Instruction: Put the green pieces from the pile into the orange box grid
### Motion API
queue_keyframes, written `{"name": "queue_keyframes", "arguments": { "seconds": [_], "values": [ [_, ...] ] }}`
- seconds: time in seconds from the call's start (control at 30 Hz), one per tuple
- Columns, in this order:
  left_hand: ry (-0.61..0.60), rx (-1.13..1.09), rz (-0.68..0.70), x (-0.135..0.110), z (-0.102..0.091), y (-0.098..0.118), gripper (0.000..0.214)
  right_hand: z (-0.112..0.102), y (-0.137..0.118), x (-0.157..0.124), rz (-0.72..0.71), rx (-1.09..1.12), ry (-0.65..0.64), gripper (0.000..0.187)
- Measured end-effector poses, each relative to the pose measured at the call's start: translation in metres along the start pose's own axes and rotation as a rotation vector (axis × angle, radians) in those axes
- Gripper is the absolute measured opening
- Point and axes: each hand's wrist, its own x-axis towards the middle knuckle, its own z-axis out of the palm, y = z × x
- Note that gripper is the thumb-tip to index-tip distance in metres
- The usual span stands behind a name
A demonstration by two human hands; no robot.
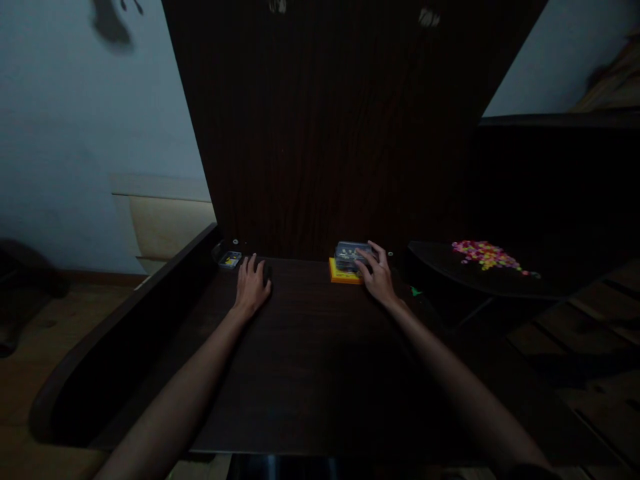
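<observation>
**Two hands at the far edge of a dark desk**

Two bare forearms reach across a desk of dark wood-grain board, flat and matt, with a raised, curved side rail along its nine o'clock edge. An upright panel of the same streaked veneer closes off twelve o'clock. At three o'clock stands a rounded side table, also dark, with a loose heap of small beads on it in pink, yellow and orange.

The left hand lies palm down at eleven o'clock, fingers relaxed and slightly spread, grasping nothing. Something dark sits just by its fingertips, too dim to name.

The right hand is at one o'clock, fingers draped over the right end of a box. Whether they pinch it or only rest on it cannot be told.

The box is clear hard plastic, rectangular with rounded corners, small pieces showing faintly inside. It sits on a flat yellow-orange pad, hard against the panel.

A small case, clear-lidded with a yellow patch inside, lies in the ten o'clock corner, near the left hand but apart from it.

Smooth plastic on a slick pad will likely slide, and a loose lid could spill. Gripping both long sides, thumb opposite fingers, and keeping the box level would suit it best.
</observation>
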Motion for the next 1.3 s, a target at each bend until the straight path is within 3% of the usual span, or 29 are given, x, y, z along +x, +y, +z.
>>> {"name": "queue_keyframes", "arguments": {
  "seconds": [0.2, 0.53, 0.83, 1.3],
  "values": [
    [0.023, 0.119, -0.149, 0.004, -0.009, -0.023, 0.047, 0.003, 0.028, 0.013, 0.02, -0.045, -0.1, 0.038],
    [-0.029, 0.22, -0.24, 0.01, -0.012, -0.047, 0.041, 0.012, 0.045, 0.012, 0.017, -0.021, -0.082, 0.039],
    [-0.127, 0.323, -0.27, 0.013, -0.016, -0.043, 0.041, 0.013, 0.048, 0.015, 0.021, -0.002, -0.102, 0.037],
    [-0.127, 0.276, -0.279, 0.012, -0.025, -0.041, 0.031, 0.01, 0.045, 0.017, 0.011, -0.017, -0.119, 0.04]
  ]
}}
